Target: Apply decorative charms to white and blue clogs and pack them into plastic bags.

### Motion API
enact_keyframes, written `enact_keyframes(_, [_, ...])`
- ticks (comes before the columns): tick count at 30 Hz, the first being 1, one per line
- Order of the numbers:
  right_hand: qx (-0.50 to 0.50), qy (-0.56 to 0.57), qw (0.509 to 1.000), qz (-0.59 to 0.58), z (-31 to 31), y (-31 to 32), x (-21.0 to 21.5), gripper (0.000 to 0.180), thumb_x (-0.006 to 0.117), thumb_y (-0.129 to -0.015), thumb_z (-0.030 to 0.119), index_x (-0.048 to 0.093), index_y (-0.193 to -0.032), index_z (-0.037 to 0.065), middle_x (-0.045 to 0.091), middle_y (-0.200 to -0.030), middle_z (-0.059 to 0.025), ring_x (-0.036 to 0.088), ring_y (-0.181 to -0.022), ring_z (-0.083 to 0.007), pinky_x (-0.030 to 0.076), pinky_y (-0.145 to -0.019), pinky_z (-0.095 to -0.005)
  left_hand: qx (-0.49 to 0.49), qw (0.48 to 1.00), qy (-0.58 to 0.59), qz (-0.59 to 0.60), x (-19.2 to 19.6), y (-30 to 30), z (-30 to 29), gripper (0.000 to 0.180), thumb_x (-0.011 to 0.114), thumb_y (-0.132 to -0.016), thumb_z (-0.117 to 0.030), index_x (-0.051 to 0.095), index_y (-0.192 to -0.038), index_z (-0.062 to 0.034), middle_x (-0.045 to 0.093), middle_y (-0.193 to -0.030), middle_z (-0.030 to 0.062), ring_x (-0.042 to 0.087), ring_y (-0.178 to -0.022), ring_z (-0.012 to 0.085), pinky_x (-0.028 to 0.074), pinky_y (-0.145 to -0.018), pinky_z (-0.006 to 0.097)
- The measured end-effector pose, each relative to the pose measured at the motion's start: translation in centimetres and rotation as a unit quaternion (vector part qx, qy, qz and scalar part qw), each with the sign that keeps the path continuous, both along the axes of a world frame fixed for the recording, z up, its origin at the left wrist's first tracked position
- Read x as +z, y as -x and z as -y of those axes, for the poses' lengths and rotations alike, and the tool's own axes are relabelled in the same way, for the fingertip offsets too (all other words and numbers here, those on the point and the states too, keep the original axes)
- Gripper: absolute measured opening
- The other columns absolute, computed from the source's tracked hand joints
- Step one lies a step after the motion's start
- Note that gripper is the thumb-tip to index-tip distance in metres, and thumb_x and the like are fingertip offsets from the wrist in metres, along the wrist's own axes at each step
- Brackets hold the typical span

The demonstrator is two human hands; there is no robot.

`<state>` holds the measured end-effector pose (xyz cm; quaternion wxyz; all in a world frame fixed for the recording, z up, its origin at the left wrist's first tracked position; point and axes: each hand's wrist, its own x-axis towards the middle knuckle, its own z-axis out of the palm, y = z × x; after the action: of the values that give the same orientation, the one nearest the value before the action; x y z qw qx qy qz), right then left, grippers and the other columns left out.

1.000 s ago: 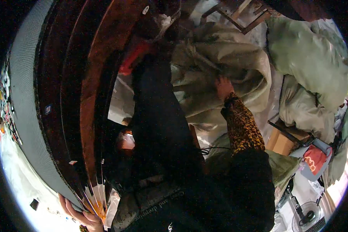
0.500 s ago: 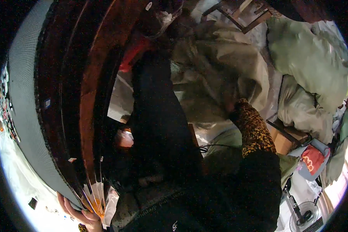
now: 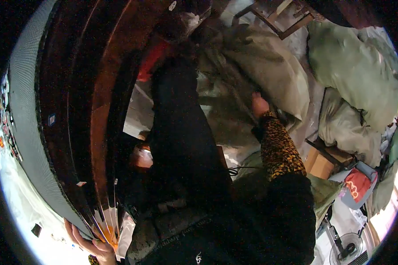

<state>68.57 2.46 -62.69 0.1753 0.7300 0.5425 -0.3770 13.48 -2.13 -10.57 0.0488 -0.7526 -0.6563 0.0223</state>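
Head view, read from the left edge: a broad curved panel of grey mesh and dark reddish-brown wood (image 3: 82, 110) sweeps down the frame, bent by the lens, and at its lower end the left hand (image 3: 90, 240) has its fingers spread and hooked over the rim, apparently to steady or grip the panel; thin pale strips with orange tips (image 3: 108, 227) fan out just beside those fingers. Next comes a long black garment or dark cloth (image 3: 181, 137) hanging down the middle, with a red patch (image 3: 152, 62) near its top. Right of it, the right hand (image 3: 258, 104), at the end of a leopard-print sleeve (image 3: 278, 148), presses into a large olive-green cloth sack (image 3: 252, 62); its fingers are sunk in the folds, so I cannot tell whether they clutch the cloth or merely rest on it. Further right lie more bulging green sacks (image 3: 356, 62), heaped together, a brown cardboard box (image 3: 320, 165) and a small red pouch (image 3: 356, 185).
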Motion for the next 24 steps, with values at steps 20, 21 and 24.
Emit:
enact_keyframes(20, [-0.313,0.043,0.912,-0.260,-8.4,-13.4,19.3,0.023,0.059,-0.085,0.015,0.056,-0.106,0.005,0.059,-0.084,-0.0074,0.060,-0.070,-0.0199,0.052,-0.060,-0.0343,-0.001,1.000,0.026,0.015,-0.1,0.0,-0.3,0.050,0.028,-0.096,-0.026,0.030,-0.137,0.0030,0.028,-0.141,0.0290,0.031,-0.130,0.0437,0.026,-0.105,0.054])
enact_keyframes(21, [-0.317,0.042,0.905,-0.281,-8.5,-14.6,20.4,0.021,0.058,-0.085,0.015,0.057,-0.104,0.005,0.059,-0.082,-0.0062,0.059,-0.069,-0.0191,0.051,-0.059,-0.0343,-0.001,0.999,0.030,0.011,-0.1,0.0,-0.3,0.049,0.028,-0.097,-0.025,0.029,-0.137,0.0033,0.027,-0.142,0.0289,0.031,-0.130,0.0436,0.025,-0.105,0.054])
enact_keyframes(24, [-0.349,0.065,0.874,-0.333,-8.1,-18.4,21.9,0.022,0.062,-0.085,0.017,0.058,-0.100,0.003,0.060,-0.086,-0.0068,0.059,-0.069,-0.0181,0.050,-0.062,-0.0299,0.001,0.999,0.033,0.004,0.0,-0.1,-0.4,0.049,0.029,-0.097,-0.024,0.028,-0.138,0.0038,0.027,-0.142,0.0287,0.031,-0.130,0.0436,0.024,-0.106,0.053])
